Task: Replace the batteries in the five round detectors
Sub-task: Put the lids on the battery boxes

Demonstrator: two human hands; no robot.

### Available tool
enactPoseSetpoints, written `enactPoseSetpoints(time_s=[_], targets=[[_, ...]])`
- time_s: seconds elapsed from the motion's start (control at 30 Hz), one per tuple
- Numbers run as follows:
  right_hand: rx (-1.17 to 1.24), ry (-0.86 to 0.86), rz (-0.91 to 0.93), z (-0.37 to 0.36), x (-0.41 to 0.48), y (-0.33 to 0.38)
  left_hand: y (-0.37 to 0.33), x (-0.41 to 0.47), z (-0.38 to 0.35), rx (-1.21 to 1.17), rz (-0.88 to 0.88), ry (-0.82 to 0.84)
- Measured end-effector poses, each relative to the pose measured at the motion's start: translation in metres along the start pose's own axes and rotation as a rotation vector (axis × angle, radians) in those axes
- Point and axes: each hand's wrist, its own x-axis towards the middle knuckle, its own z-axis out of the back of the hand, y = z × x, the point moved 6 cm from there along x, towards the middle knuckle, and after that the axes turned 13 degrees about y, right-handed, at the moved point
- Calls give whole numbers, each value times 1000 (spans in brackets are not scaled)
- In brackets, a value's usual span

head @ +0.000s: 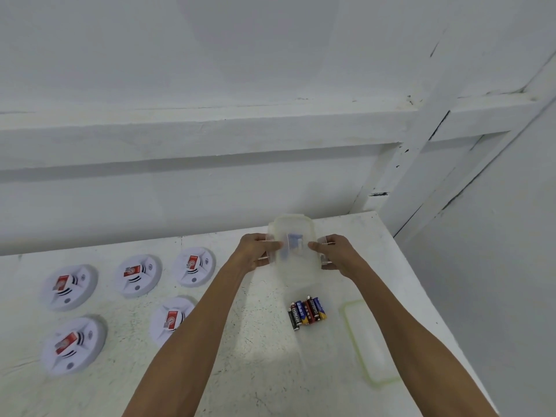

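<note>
My left hand (255, 252) and right hand (334, 251) grip the sides of the clear plastic container (293, 248), tipped above the table (270, 356). I judge I'm emptying it. The batteries (307, 312) lie just below, and the five round detectors (137, 275) sit to the left. Next I should set it down in the far corner, away from the lid (370, 341) by the right edge.

batteries (307, 312): on the table (264, 371)
box (293, 245): behind the batteries, gripped between left hand (255, 251) and right hand (334, 252)
lid (368, 341): just right of the batteries, flat on the table
detectors (137, 275): well left of the batteries, three in a back row, two nearer
</note>
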Motion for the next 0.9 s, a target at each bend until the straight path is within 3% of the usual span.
enactPoseSetpoints(time_s=[0.4, 0.9], targets=[[204, -94, 29, -2, 2, 1, -9, 7, -10, 23, -25, -127], [449, -1, 0, 1, -3, -9, 1, -5, -7, -51, 37, -46]])
